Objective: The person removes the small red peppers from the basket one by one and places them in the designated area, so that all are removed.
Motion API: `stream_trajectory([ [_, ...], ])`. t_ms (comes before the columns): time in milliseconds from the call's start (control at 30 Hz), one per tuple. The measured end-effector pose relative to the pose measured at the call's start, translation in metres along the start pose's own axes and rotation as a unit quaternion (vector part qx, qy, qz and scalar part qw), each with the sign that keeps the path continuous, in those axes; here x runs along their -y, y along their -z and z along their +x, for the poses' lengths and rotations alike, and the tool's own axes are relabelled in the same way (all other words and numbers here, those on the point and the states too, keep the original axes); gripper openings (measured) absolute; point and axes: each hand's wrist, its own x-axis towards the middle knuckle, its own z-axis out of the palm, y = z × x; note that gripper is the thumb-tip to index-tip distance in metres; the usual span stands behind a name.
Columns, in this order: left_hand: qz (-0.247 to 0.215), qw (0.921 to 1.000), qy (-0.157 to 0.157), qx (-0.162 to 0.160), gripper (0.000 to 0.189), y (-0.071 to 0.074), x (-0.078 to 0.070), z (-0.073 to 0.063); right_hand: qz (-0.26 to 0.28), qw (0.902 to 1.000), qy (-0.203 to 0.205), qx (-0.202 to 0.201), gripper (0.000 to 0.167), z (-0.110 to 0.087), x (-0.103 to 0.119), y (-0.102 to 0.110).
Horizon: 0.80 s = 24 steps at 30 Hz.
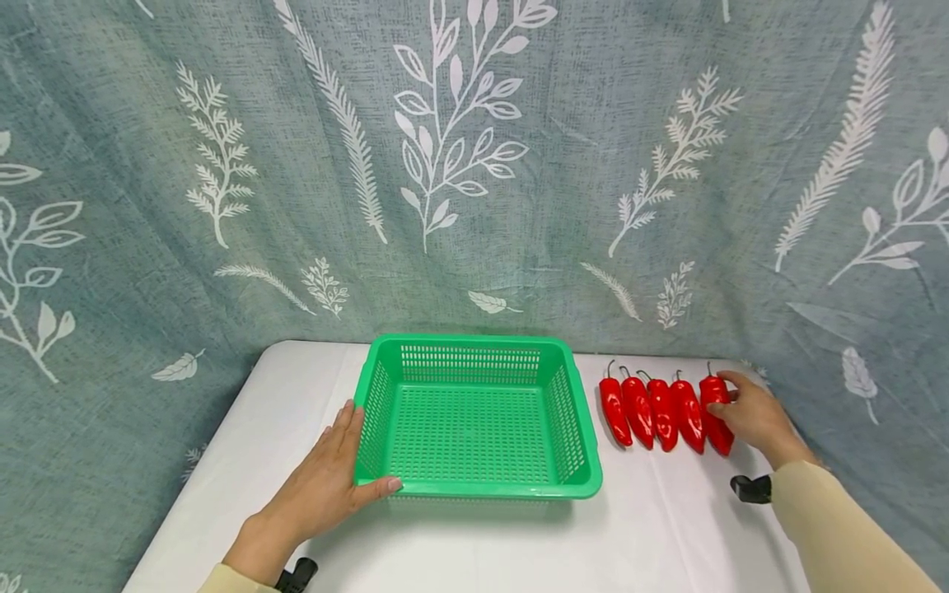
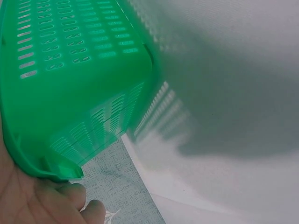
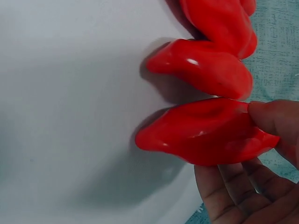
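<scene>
A green rectangular plastic basket (image 1: 489, 490) with slotted walls stands on the white table. My left hand (image 1: 319, 486) rests against its near left corner, fingers straight along the left rim and thumb over the front rim. In the left wrist view the palm touches the corner of the basket (image 2: 65, 93). To the right of the basket, several glossy red peppers lie in a row, stems pointing away. At the right end, my right hand (image 1: 764, 420) grips the outermost red pepper (image 3: 201, 133) between thumb and fingers. Its neighbour, another red pepper (image 3: 205, 65), lies close by.
A grey-green curtain (image 1: 474, 272) with white leaf prints hangs behind the table and along both sides. White cloth covers the tabletop (image 1: 630, 527). A black wrist device (image 1: 751, 489) sits at the right wrist, a similar one (image 1: 298, 574) at the left.
</scene>
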Motion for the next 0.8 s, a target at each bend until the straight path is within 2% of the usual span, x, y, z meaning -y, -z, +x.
stream_trajectory([
  [200,-0.002,1.0,-0.004,-0.003,0.124,0.0,-0.001,-0.001,0.001,0.9998,-0.015,0.01,0.076,0.005,0.003,-0.008],
  [500,0.003,1.0,-0.006,-0.001,0.123,0.0,-0.002,-0.001,0.003,0.9997,-0.021,0.008,0.074,0.007,0.01,-0.017],
  [800,0.004,1.0,-0.005,-0.002,0.123,-0.001,0.0,0.0,0.008,0.9997,-0.02,0.011,0.073,0.007,0.008,-0.021],
])
